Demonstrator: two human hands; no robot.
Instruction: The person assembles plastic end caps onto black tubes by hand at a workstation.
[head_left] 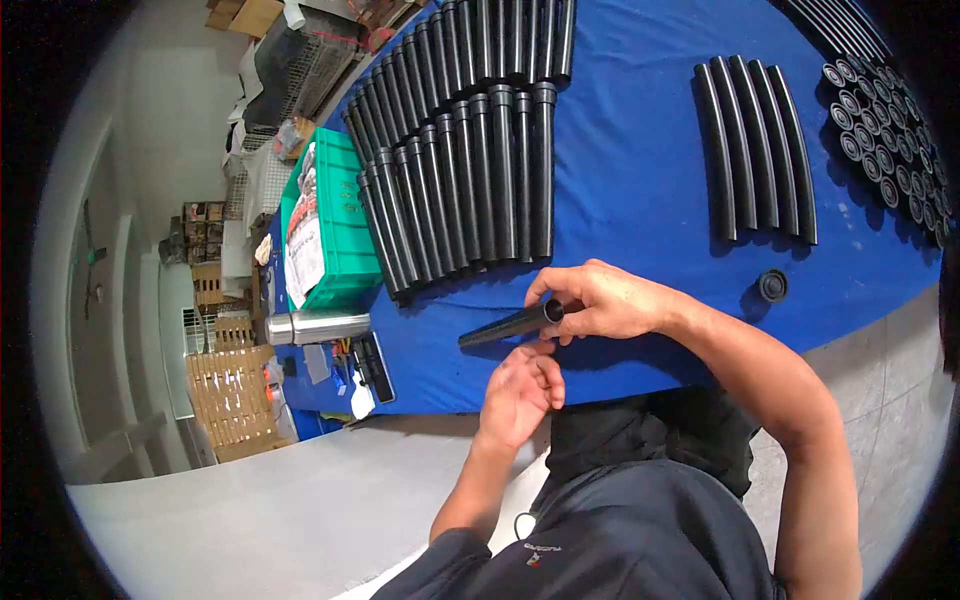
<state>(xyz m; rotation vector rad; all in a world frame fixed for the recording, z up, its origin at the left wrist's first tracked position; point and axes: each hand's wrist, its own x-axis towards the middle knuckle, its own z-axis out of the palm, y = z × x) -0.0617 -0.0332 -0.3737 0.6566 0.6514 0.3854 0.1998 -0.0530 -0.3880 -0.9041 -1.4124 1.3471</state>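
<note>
My right hand [612, 302] is closed around the near end of a short black tube [505, 327], its open mouth facing me. The tube slants away to the left, low over the blue cloth. Just below it, my left hand [522, 392] is turned palm up, fingers loosely bent and apart, with nothing in it. A single black round cap [772, 286] lies on the cloth to the right of my right hand. Beyond the cap, several loose black tubes [757, 150] lie side by side.
Two rows of capped black tubes [460, 185] lie at the back. Many black caps [885, 140] are grouped at the far right. A green crate [350, 225], a silver flask [318, 327] and a phone-like dark slab [373, 367] sit at the left of the blue tablecloth [630, 190].
</note>
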